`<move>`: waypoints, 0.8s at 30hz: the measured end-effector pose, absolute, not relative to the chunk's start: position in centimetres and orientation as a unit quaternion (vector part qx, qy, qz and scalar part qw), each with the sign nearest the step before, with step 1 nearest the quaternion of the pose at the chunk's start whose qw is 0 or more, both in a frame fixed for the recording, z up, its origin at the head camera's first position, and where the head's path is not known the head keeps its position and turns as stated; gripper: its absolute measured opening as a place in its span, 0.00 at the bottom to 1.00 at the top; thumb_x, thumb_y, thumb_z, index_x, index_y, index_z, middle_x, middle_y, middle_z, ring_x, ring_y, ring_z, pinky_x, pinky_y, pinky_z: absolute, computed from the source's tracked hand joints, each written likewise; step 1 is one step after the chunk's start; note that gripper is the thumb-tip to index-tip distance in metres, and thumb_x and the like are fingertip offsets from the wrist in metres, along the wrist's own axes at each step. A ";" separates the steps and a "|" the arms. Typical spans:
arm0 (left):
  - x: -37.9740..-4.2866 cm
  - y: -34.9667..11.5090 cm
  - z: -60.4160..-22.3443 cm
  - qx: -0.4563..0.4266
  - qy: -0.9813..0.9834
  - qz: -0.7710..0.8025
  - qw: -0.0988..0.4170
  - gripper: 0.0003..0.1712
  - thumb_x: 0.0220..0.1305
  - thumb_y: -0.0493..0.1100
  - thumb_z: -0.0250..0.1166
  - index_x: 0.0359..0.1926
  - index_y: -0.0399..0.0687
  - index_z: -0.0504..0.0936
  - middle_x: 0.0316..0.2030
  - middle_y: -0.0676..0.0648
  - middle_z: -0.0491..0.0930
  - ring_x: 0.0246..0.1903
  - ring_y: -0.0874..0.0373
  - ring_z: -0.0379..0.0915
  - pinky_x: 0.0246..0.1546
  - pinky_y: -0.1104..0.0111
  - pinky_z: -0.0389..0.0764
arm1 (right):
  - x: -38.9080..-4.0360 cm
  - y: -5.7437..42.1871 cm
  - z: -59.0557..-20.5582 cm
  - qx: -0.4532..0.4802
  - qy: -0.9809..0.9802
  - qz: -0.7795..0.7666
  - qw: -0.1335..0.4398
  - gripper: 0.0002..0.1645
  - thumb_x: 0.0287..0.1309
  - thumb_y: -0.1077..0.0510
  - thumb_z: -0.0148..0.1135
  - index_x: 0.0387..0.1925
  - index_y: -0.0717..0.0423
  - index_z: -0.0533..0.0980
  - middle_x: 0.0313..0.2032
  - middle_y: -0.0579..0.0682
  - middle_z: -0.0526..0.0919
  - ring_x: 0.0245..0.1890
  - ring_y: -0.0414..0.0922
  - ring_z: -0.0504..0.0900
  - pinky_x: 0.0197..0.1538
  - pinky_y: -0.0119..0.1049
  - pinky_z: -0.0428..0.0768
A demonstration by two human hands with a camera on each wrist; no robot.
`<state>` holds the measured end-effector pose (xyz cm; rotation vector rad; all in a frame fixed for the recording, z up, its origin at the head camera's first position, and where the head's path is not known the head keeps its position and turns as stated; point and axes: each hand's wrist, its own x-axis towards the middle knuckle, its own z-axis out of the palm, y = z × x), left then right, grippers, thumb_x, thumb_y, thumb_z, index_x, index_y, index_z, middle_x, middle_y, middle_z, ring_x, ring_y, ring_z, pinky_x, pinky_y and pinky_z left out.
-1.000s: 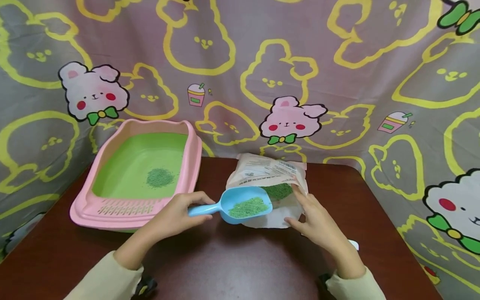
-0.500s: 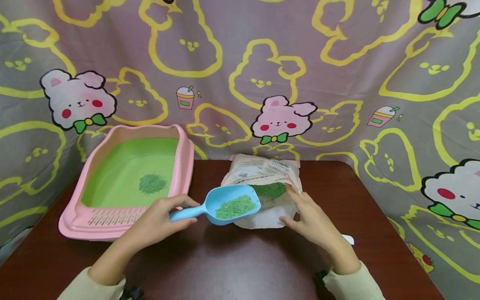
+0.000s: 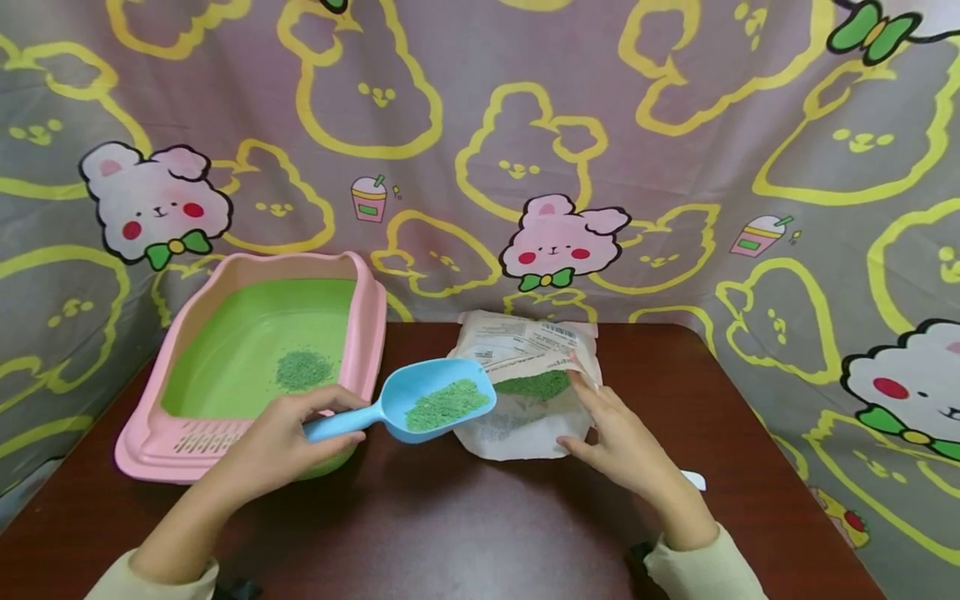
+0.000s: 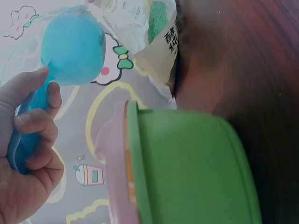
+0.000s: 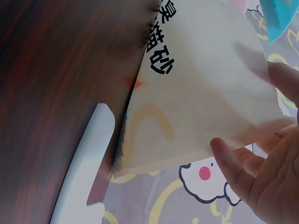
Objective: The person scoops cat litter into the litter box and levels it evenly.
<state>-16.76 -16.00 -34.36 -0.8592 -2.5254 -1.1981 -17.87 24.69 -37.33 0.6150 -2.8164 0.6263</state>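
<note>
A blue scoop (image 3: 439, 400) carries a heap of green cat litter (image 3: 447, 405). My left hand (image 3: 277, 442) grips its handle, fingers wrapped round it in the left wrist view. The paper litter bag (image 3: 517, 437) lies with its torn opening toward me, showing darker green grains (image 3: 542, 385) inside. At the bag's right side, my right hand (image 3: 618, 433) holds the edge between thumb and fingers; some fingers are partly hidden in the right wrist view. To the left stands a pink-rimmed green litter box (image 3: 255, 333), a small pile of litter (image 3: 303, 370) on its floor.
A white flat-ended object (image 3: 693, 480) lies on the table to the right, partly behind my right wrist. The dark wooden table (image 3: 465, 533) meets a patterned curtain (image 3: 420, 100) at the back and sides.
My left hand has drawn the loaded scoop leftward, off the bag's opening and closer to the litter box. The right hand stays at the bag. The head view has shifted slightly.
</note>
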 end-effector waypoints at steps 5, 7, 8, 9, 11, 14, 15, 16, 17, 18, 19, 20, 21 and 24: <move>-16.5 -16.9 -33.8 -0.289 -0.863 -0.392 0.133 0.15 0.53 0.35 0.75 0.41 0.55 0.85 0.33 0.57 0.85 0.26 0.70 0.72 0.28 0.75 0.76 | -17.8 24.6 -37.5 0.215 -0.947 0.218 0.096 0.52 0.51 0.56 0.76 0.73 0.62 0.60 0.77 0.53 0.56 0.46 0.45 0.70 0.42 0.35 0.74; -16.5 -17.3 -33.7 -0.289 -0.865 -0.384 0.142 0.16 0.53 0.34 0.75 0.42 0.54 0.86 0.33 0.57 0.85 0.27 0.69 0.72 0.29 0.76 0.77 | -17.8 24.6 -37.5 0.218 -0.946 0.218 0.097 0.52 0.51 0.56 0.76 0.73 0.62 0.60 0.77 0.53 0.56 0.49 0.46 0.71 0.43 0.37 0.74; -16.5 -17.5 -33.6 -0.284 -0.869 -0.379 0.145 0.16 0.53 0.35 0.75 0.42 0.55 0.86 0.33 0.58 0.85 0.27 0.69 0.72 0.29 0.76 0.76 | -17.8 24.6 -37.5 0.219 -0.946 0.217 0.099 0.52 0.51 0.56 0.76 0.73 0.62 0.60 0.77 0.53 0.56 0.51 0.47 0.70 0.45 0.38 0.74; -16.4 -17.7 -33.5 -0.278 -0.873 -0.374 0.145 0.16 0.53 0.35 0.76 0.42 0.55 0.86 0.34 0.58 0.85 0.28 0.69 0.72 0.30 0.76 0.76 | -17.8 24.6 -37.5 0.221 -0.946 0.217 0.100 0.52 0.51 0.56 0.76 0.73 0.62 0.60 0.77 0.53 0.55 0.52 0.48 0.71 0.45 0.39 0.75; -16.4 -18.0 -33.3 -0.271 -0.876 -0.370 0.149 0.16 0.52 0.35 0.76 0.42 0.54 0.86 0.33 0.58 0.84 0.27 0.68 0.72 0.29 0.76 0.76 | -17.8 24.5 -37.5 0.221 -0.946 0.215 0.101 0.52 0.51 0.56 0.76 0.73 0.62 0.60 0.77 0.53 0.55 0.55 0.49 0.71 0.47 0.41 0.75; -16.2 -18.6 -33.1 -0.260 -0.881 -0.365 0.154 0.16 0.51 0.35 0.77 0.41 0.54 0.86 0.32 0.57 0.84 0.27 0.68 0.71 0.27 0.75 0.74 | -17.8 24.5 -37.5 0.218 -0.947 0.217 0.097 0.53 0.51 0.55 0.76 0.73 0.62 0.59 0.77 0.53 0.54 0.53 0.49 0.71 0.47 0.41 0.76; -16.1 -18.8 -33.1 -0.260 -0.879 -0.366 0.158 0.16 0.51 0.35 0.77 0.41 0.53 0.86 0.32 0.56 0.84 0.26 0.68 0.70 0.27 0.75 0.73 | -17.8 24.4 -37.5 0.217 -0.947 0.216 0.096 0.53 0.51 0.55 0.76 0.73 0.62 0.59 0.77 0.53 0.54 0.54 0.49 0.72 0.48 0.41 0.76; -16.1 -19.0 -33.1 -0.261 -0.878 -0.367 0.162 0.16 0.50 0.35 0.77 0.41 0.53 0.86 0.32 0.55 0.84 0.26 0.68 0.70 0.26 0.75 0.73 | -17.7 24.4 -37.5 0.217 -0.948 0.214 0.096 0.53 0.51 0.54 0.76 0.73 0.62 0.59 0.77 0.53 0.54 0.54 0.49 0.72 0.48 0.41 0.77; -16.0 -19.1 -33.1 -0.259 -0.878 -0.367 0.165 0.17 0.50 0.34 0.77 0.41 0.52 0.86 0.33 0.55 0.84 0.26 0.68 0.70 0.26 0.76 0.73 | -17.7 24.4 -37.5 0.216 -0.948 0.213 0.095 0.53 0.50 0.54 0.76 0.73 0.62 0.59 0.77 0.53 0.54 0.53 0.48 0.73 0.48 0.40 0.77; -16.0 -19.3 -33.1 -0.257 -0.879 -0.366 0.167 0.17 0.49 0.34 0.77 0.41 0.53 0.86 0.33 0.55 0.84 0.26 0.68 0.70 0.26 0.76 0.73 | -17.7 24.4 -37.5 0.216 -0.948 0.213 0.095 0.54 0.50 0.54 0.77 0.73 0.62 0.59 0.77 0.53 0.54 0.50 0.47 0.72 0.45 0.39 0.76; -16.0 -19.5 -33.1 -0.255 -0.879 -0.366 0.169 0.18 0.49 0.35 0.78 0.41 0.53 0.86 0.33 0.55 0.84 0.26 0.68 0.70 0.26 0.76 0.73 | -17.6 24.4 -37.6 0.216 -0.948 0.212 0.098 0.54 0.50 0.54 0.77 0.73 0.62 0.60 0.77 0.53 0.54 0.50 0.47 0.72 0.45 0.39 0.76; -16.0 -19.6 -33.1 -0.254 -0.879 -0.367 0.170 0.18 0.49 0.34 0.78 0.41 0.53 0.86 0.33 0.55 0.84 0.26 0.67 0.71 0.27 0.76 0.73 | -17.6 24.4 -37.6 0.217 -0.948 0.209 0.102 0.53 0.49 0.54 0.77 0.73 0.63 0.60 0.77 0.53 0.55 0.50 0.47 0.72 0.45 0.39 0.76; -16.0 -19.8 -33.1 -0.253 -0.879 -0.367 0.172 0.18 0.49 0.34 0.77 0.42 0.52 0.86 0.33 0.55 0.84 0.26 0.67 0.71 0.27 0.76 0.74 | -17.5 24.4 -37.6 0.219 -0.947 0.207 0.107 0.53 0.49 0.54 0.77 0.72 0.63 0.61 0.77 0.54 0.56 0.53 0.49 0.73 0.48 0.41 0.77; -16.1 -20.3 -33.0 -0.244 -0.881 -0.367 0.173 0.18 0.50 0.33 0.77 0.42 0.52 0.86 0.33 0.56 0.83 0.26 0.67 0.71 0.27 0.77 0.75 | -17.4 24.5 -37.6 0.222 -0.946 0.208 0.114 0.52 0.49 0.56 0.77 0.72 0.64 0.61 0.76 0.55 0.57 0.61 0.54 0.73 0.55 0.47 0.77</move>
